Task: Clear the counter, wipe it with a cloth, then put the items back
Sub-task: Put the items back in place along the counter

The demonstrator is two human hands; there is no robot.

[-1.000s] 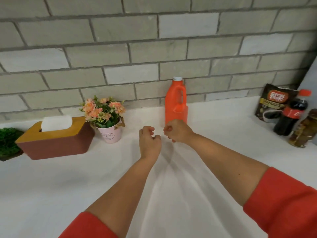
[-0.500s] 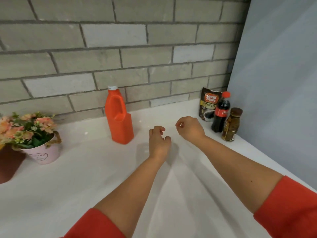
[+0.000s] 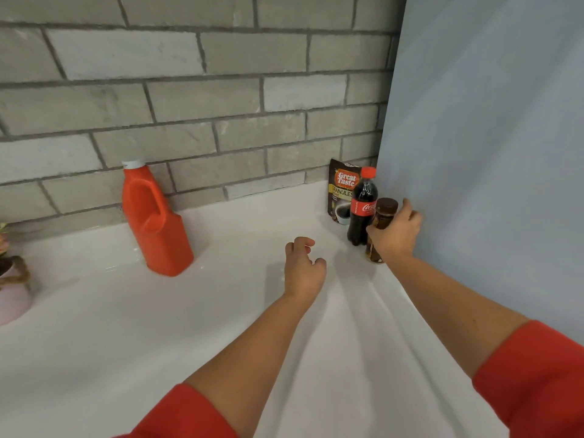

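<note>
Now the right hand (image 3: pixel 396 235) wraps around a brown glass jar (image 3: pixel 382 222) with a dark lid, thumb on the near side and fingers curled behind it, at the far right corner of the white table (image 3: pixel 94 343). The jar stands upright on the table, just beside the pale blue side wall (image 3: pixel 489 153). Touching or nearly touching the jar on its left is a cola bottle (image 3: pixel 362 205) with a red cap, and behind that bottle a coffee granules pouch (image 3: pixel 342 188) leans near the grey brick wall (image 3: pixel 189 105). The left hand (image 3: pixel 304 267) hovers over the table left of the jar, fingers loosely curled and holding nothing. Well apart from the jar, farther left along the brick wall, stands an orange jug (image 3: pixel 155 222) with a white cap and moulded handle. At the left edge of view, a pink flower pot (image 3: pixel 12 295) is partly cut off. Both forearms are bare below red sleeves (image 3: pixel 534 380).
</note>
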